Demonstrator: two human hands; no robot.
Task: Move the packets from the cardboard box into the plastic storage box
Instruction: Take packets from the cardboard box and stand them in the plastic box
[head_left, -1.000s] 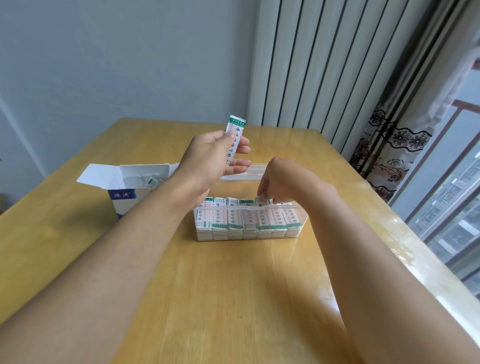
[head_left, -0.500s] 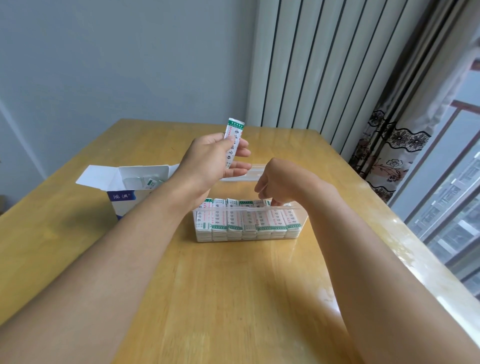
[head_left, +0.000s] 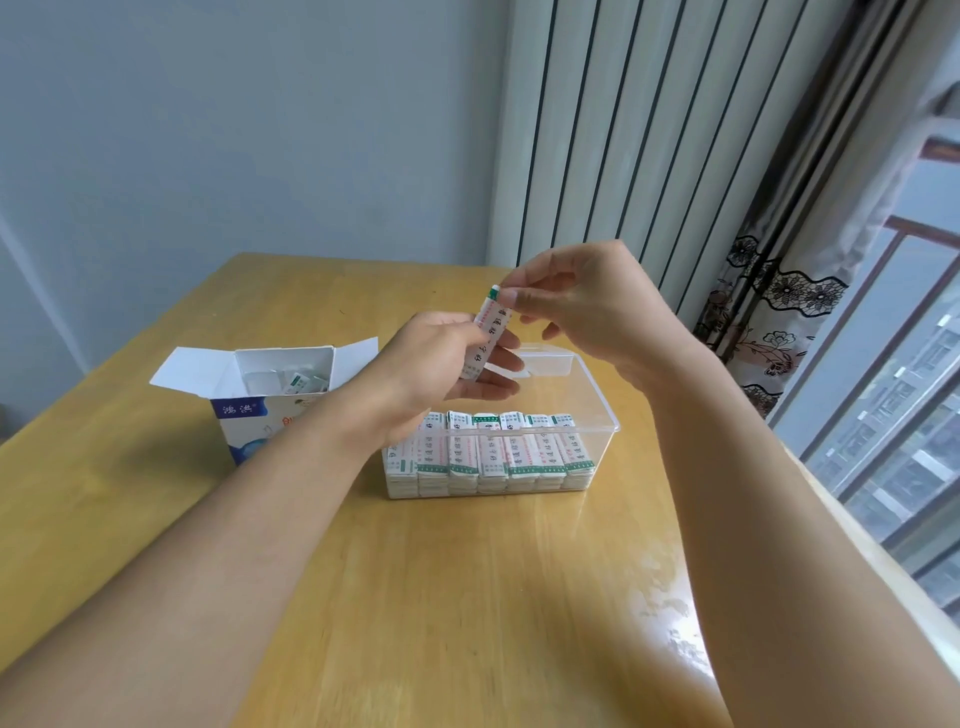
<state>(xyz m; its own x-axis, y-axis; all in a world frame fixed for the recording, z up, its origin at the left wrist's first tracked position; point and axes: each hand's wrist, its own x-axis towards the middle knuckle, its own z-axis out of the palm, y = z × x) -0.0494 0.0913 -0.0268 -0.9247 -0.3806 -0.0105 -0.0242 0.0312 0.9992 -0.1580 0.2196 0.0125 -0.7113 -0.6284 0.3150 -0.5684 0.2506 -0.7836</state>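
On the worktop (head_left: 467, 597), nearest, the clear storage box (head_left: 597, 410) holds a front row of packets (head_left: 491, 452) standing on end; its rear half looks free. Above that gap both hands share one packet (head_left: 485, 340), long axis tilted upward and away. The left hand (head_left: 436, 374) grips its lower part, fingers curled round it; the right hand (head_left: 576, 306) pinches its green top end. The open space lies straight below. Farther left, the cardboard box (head_left: 260, 400) stands open; how many packets remain inside is hard to tell.
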